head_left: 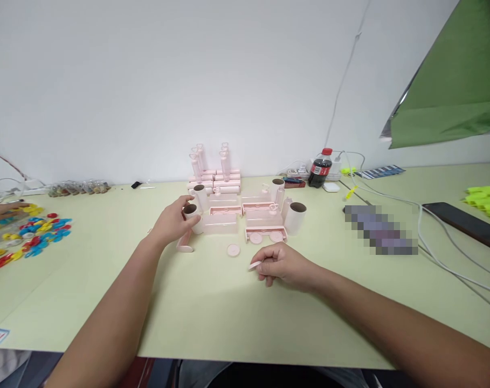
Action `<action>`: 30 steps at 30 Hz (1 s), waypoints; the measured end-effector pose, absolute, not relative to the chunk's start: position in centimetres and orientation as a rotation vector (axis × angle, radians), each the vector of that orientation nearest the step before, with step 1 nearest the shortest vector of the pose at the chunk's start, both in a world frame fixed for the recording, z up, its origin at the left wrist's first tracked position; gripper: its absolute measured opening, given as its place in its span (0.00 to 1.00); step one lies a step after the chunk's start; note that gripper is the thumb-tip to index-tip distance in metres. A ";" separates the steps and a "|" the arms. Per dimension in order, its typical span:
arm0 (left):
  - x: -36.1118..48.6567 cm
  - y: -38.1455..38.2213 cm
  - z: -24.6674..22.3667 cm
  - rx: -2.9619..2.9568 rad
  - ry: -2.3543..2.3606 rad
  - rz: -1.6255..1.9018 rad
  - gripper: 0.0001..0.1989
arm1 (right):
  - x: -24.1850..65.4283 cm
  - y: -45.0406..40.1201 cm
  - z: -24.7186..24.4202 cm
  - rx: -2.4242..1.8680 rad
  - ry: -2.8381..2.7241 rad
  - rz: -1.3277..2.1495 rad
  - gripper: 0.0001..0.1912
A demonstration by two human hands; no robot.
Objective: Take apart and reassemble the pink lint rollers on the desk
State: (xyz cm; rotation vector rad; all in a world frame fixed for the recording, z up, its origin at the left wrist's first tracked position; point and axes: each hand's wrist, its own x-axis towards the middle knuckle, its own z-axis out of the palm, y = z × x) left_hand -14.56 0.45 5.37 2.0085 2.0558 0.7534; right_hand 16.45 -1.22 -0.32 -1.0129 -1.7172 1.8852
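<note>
My left hand is closed around a white cardboard tube at the left of a group of pink parts. Between the thumb and fingers of my right hand is a small pale pink disc, held just above the table. Another pink disc lies flat between my hands. Behind it sit clear boxes and pink trays, one tray with two round discs in it. More white tubes stand upright at the right and back of the group. A pink end piece lies below my left hand.
Pink cylinders and upright pink bottles stand by the wall. A cola bottle, cables and a black phone are at the right. At the left, another person's hand is over colourful plastic pieces.
</note>
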 end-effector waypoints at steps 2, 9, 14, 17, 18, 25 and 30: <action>-14.5 0.4 5.6 2.011 2.082 0.745 0.29 | 16.4 -1.3 -0.3 -0.979 -1.782 1.800 0.12; -9.5 -3.1 7.7 2.316 1.630 0.799 0.16 | 16.1 -1.5 -0.4 -0.854 -1.757 1.682 0.12; -5.0 -5.2 7.0 2.343 1.204 0.474 0.12 | 16.0 -1.8 0.0 -0.757 -1.666 1.686 0.13; -5.5 -4.9 7.0 2.282 1.254 0.461 0.11 | 16.1 -2.0 0.1 -0.821 -1.654 1.660 0.17; -6.1 -4.6 7.1 2.271 1.299 0.439 0.11 | 16.2 -2.0 0.1 -0.854 -1.697 1.603 0.18; -9.2 -2.8 6.6 2.266 1.676 0.086 0.11 | 15.8 -2.8 -0.1 -0.678 -2.386 0.878 0.17; -8.4 -2.3 5.1 2.230 1.674 -0.009 0.08 | 14.3 -3.8 -0.5 -0.508 -2.636 0.593 0.21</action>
